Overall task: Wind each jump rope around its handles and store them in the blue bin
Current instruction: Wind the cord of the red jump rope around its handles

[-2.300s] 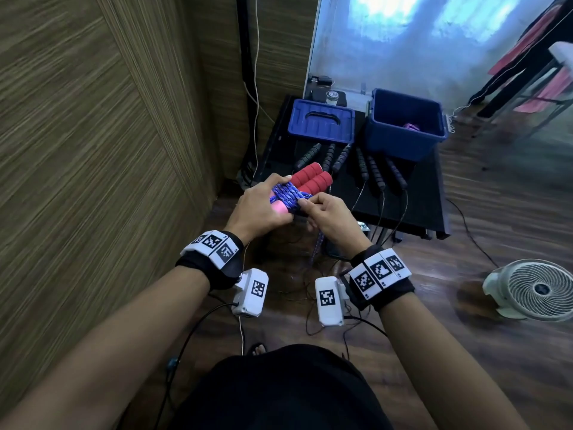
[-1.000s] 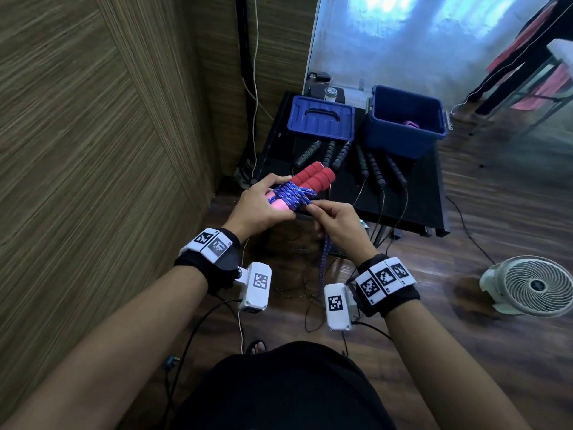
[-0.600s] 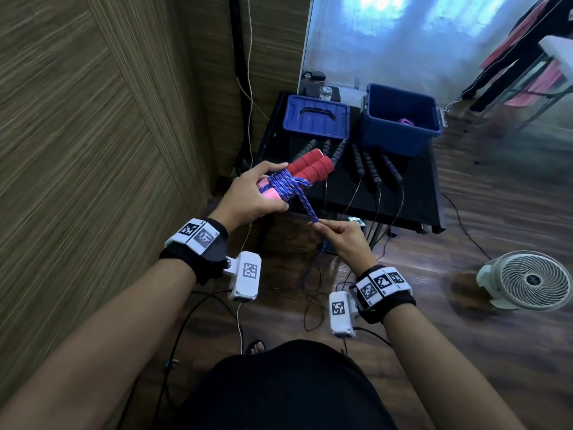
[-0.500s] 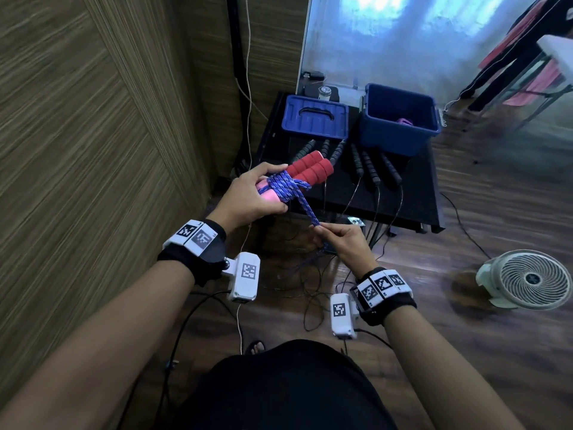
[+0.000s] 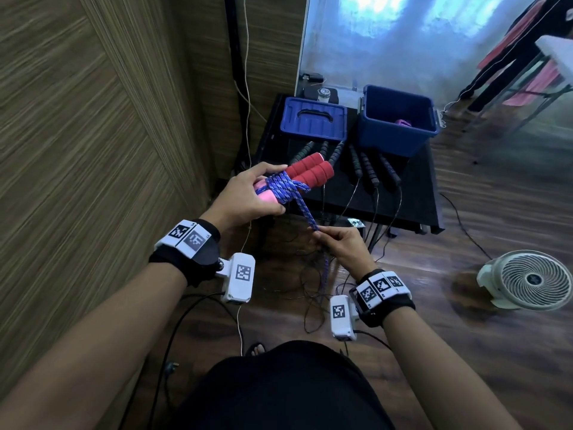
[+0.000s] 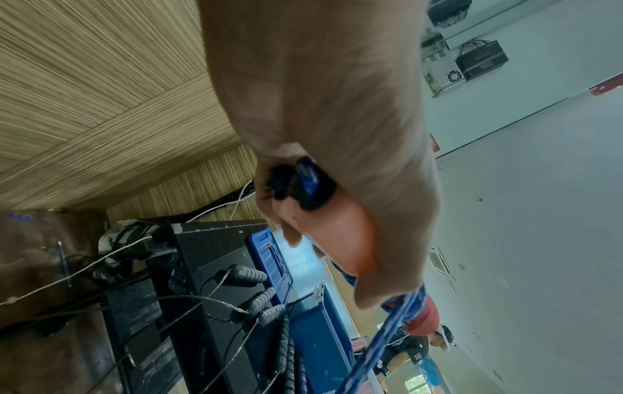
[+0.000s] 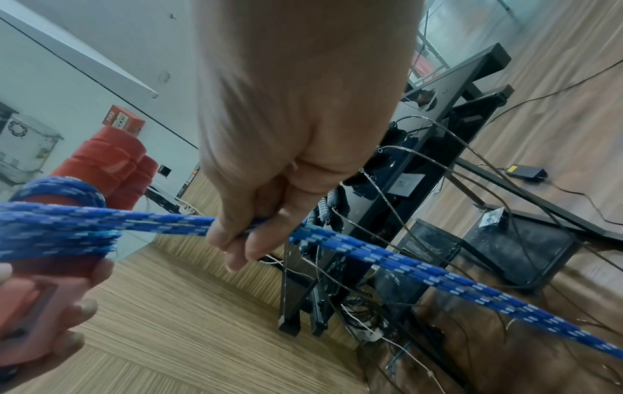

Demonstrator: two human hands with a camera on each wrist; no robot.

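Rope (image 5: 305,209) taut, right hand (image 5: 341,248) pinching, perhaps doubled

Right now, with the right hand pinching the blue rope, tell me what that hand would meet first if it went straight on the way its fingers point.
Probably the left hand, which grips the red handles: the right hand points up along the taut rope toward them. Depth is uncertain.

Left half of the head view is taken up by a wood-grain panelled wall (image 5: 93,150). Dark wood plank floor (image 5: 465,336) is seen lower right, with loose cables (image 5: 310,293) strewn at centre. A low black table (image 5: 415,193) is placed at upper centre against a large mirror panel (image 5: 403,41) with bluish light reflected. A white floor fan (image 5: 527,279) is seen at right edge.
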